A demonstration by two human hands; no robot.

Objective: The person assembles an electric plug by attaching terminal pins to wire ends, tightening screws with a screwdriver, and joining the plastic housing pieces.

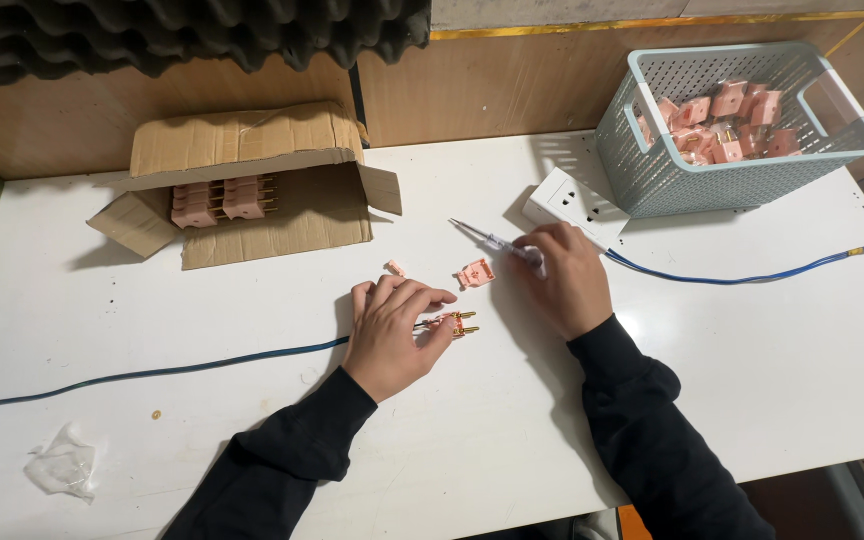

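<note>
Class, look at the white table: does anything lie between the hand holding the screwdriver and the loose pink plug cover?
Nothing visible does. The right hand with the screwdriver sits just right of the pink plug cover, with only bare white table between them.

Surface: white flat table top, its far edge against a brown board wall.
Under the left hand: pink plastic plug part with brass pins, lying at the fingertips.
Between the hands: small pink plastic cover piece; a tiny pink chip just beyond the left hand.
Beyond the right hand: white plastic power strip, its blue cable trailing off to the right.
Far beyond the right hand: pale blue perforated plastic basket.
Far beyond the left hand: opened brown cardboard box.
Left of the left hand: dark blue cable; crumpled clear plastic wrap near the front edge.
</note>
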